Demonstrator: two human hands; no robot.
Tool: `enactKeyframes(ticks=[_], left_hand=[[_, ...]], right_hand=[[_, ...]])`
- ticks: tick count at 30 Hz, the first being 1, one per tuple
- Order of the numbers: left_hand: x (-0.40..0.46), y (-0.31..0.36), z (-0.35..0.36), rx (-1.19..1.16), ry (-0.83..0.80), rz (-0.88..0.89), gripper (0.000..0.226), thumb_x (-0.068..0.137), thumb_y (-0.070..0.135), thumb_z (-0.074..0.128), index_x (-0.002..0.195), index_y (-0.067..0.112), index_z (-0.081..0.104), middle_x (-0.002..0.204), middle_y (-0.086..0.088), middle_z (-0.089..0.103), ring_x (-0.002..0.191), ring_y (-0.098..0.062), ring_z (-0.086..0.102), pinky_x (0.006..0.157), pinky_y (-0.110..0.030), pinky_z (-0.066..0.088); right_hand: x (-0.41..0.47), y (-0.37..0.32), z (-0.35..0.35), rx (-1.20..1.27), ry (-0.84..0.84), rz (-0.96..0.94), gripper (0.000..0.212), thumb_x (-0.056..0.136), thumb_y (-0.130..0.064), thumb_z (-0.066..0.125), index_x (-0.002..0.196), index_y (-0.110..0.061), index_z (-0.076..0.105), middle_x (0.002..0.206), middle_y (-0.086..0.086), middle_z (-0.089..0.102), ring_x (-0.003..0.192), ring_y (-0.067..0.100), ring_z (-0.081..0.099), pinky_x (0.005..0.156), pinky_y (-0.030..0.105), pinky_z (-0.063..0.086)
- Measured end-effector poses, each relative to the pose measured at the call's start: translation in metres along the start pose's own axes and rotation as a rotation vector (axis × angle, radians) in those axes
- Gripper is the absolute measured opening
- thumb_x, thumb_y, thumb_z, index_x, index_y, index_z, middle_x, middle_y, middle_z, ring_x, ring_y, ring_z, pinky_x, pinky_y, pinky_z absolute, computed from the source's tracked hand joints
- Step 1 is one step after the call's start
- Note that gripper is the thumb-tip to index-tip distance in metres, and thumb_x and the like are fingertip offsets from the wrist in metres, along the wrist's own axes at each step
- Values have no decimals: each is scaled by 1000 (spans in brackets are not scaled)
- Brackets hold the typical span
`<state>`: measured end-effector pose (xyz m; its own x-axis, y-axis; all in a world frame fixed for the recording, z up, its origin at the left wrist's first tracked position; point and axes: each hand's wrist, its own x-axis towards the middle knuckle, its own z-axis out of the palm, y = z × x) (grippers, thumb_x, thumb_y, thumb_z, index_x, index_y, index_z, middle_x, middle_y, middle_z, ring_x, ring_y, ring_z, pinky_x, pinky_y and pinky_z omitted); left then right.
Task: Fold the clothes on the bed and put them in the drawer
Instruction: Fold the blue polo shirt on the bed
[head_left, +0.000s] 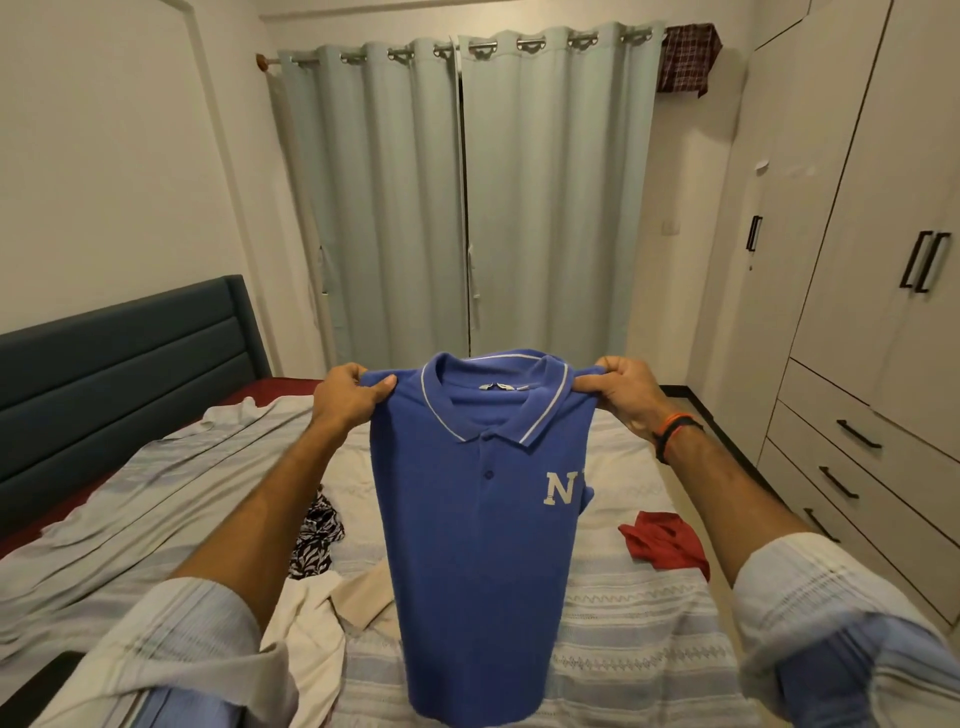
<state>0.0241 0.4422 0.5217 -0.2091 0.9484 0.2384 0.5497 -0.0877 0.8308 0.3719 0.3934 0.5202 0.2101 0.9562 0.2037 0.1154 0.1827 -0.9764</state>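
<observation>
My rolled striped sleeves (197, 629) framed the blue polo shirt (478, 545), left hand (345, 395) and right hand (626, 392) each pinching a shoulder, hanging above the bed (623, 639).

head-worn view, facing forward and down, over bed (623, 649)

The bed (623, 623) has a striped cover with a red garment (665, 543) near its right edge, a black-and-white patterned piece (317, 535) mid-left, plus cream (306, 639) and beige (363, 592) clothes just beside it.
</observation>
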Motion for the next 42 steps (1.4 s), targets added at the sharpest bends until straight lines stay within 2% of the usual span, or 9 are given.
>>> enactKeyframes(ticks=[4, 8, 16, 20, 24, 30, 33, 37, 42], left_hand=[[-6, -1, 7, -361, -22, -136, 26, 89, 30, 71, 82, 12, 54, 91, -13, 62, 88, -29, 60, 76, -43, 57], [-12, 5, 9, -677, -135, -291, 20, 96, 23, 62, 84, 8, 61, 86, -11, 64, 80, -25, 59, 76, -40, 49], [-10, 3, 10, -517, -138, -178, 16, 99, 14, 57, 88, 7, 65, 86, -11, 60, 87, -27, 51, 68, -34, 46], [-2, -1, 13, -495, -25, -371, 42, 86, 14, 75, 118, -8, 58, 112, -14, 61, 104, -31, 59, 80, -42, 52], [10, -17, 14, -474, -93, -512, 48, 85, 16, 76, 125, -2, 56, 125, -15, 63, 113, -30, 60, 73, -40, 53], [2, -12, 20, -109, 234, -221, 31, 90, 39, 67, 94, 8, 69, 101, -17, 70, 93, -38, 64, 84, -45, 56], [-9, 0, 20, 130, 282, -145, 34, 97, 38, 58, 97, 5, 66, 100, -18, 66, 99, -40, 60, 80, -41, 44], [-12, -6, 16, 253, 260, -147, 39, 93, 40, 64, 101, 2, 66, 105, -22, 66, 99, -41, 60, 80, -44, 48], [-8, -20, 5, 157, 69, -25, 31, 89, 43, 67, 82, 13, 62, 86, -12, 69, 81, -33, 66, 77, -46, 58]], right_hand=[[1, -3, -1, 124, -21, 51, 25, 81, 4, 74, 79, -11, 54, 80, 7, 60, 77, 21, 61, 69, 31, 55], [-2, -1, 0, 327, -31, 189, 31, 88, 4, 65, 117, 0, 56, 99, 11, 64, 87, 21, 64, 71, 29, 58], [-11, 7, 9, 612, -94, 366, 11, 98, -5, 53, 95, -2, 63, 96, 10, 65, 90, 20, 62, 77, 33, 57], [-10, 9, 11, 612, -61, 484, 6, 96, -4, 57, 95, -1, 62, 95, 13, 65, 87, 22, 64, 71, 37, 58], [-9, 11, 18, 500, 10, 494, 7, 96, -10, 61, 97, -4, 64, 86, 8, 69, 75, 18, 67, 61, 30, 61], [0, 9, 34, 389, 257, 357, 12, 90, -16, 71, 86, -10, 61, 96, 6, 65, 79, 17, 60, 57, 29, 49], [4, 7, 42, 277, 295, 312, 23, 89, -20, 72, 102, -2, 65, 111, 11, 67, 95, 27, 64, 57, 30, 49], [0, 11, 46, 206, 308, 314, 33, 87, -19, 75, 109, 3, 65, 116, 17, 67, 106, 33, 64, 66, 36, 52], [-6, 14, 35, 232, 263, 298, 39, 88, -19, 74, 119, 2, 63, 114, 13, 66, 99, 27, 61, 56, 28, 47]])
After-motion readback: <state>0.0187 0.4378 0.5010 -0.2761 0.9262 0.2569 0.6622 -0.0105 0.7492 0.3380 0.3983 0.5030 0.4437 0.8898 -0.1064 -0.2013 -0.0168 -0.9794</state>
